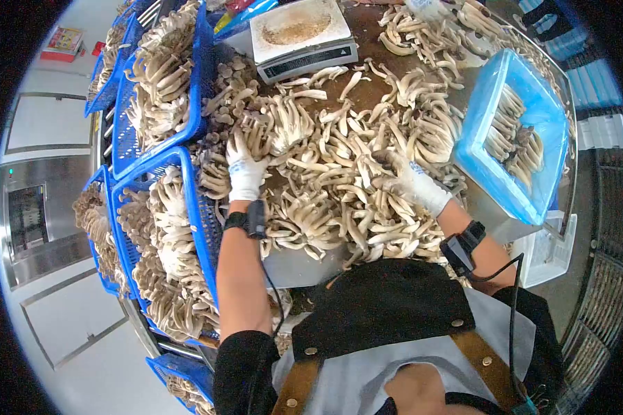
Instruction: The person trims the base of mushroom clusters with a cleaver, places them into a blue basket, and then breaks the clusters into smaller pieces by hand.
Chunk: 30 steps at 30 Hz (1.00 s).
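Observation:
A big heap of pale long-stemmed mushrooms [339, 173] covers the brown table. My left hand [244, 169], in a white glove, rests on a cluster at the heap's left side, fingers spread over the stems. My right hand [412, 183], also gloved in white, lies on the heap toward the right, fingers curled among the mushrooms; whether it grips any is hard to tell. Each wrist carries a black band with a cable.
Blue crates [187, 173] full of mushrooms stand at the left. A blue-lined box [491, 83] with mushrooms laid in it sits at the right. A white weighing scale [301, 34] stands at the table's far side. More mushrooms lie behind it.

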Each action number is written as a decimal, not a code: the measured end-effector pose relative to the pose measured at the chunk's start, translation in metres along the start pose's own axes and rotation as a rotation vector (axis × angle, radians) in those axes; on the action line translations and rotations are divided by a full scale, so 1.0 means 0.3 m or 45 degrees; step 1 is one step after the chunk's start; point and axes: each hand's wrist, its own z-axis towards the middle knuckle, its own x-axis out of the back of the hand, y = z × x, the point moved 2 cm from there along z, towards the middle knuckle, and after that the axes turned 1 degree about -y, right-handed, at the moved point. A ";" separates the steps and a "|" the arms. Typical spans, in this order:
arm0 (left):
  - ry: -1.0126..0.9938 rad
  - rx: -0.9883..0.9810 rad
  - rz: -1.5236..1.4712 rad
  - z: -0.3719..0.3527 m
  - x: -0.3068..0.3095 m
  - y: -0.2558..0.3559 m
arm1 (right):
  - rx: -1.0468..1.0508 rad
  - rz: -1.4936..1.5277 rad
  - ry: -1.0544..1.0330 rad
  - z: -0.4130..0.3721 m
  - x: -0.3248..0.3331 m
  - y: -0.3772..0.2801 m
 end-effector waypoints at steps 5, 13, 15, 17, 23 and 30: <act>0.091 0.127 0.310 0.073 -0.093 0.048 | 0.092 -0.550 0.055 -0.062 -0.101 -0.189; 0.649 0.219 -0.668 -0.093 0.045 0.240 | 0.184 -0.551 0.001 -0.122 -0.087 -0.198; 0.522 0.219 -1.763 -0.168 0.182 0.369 | 0.354 -0.318 0.035 -0.118 -0.081 -0.196; 0.165 0.152 -2.059 -0.259 0.225 0.373 | 0.362 0.052 0.068 -0.130 -0.076 -0.265; -0.820 0.185 -1.767 -0.485 0.032 0.470 | 0.292 0.576 0.097 -0.118 -0.095 -0.255; -0.534 0.368 -2.032 -0.563 -0.001 0.666 | 0.194 0.594 0.274 -0.241 -0.096 -0.177</act>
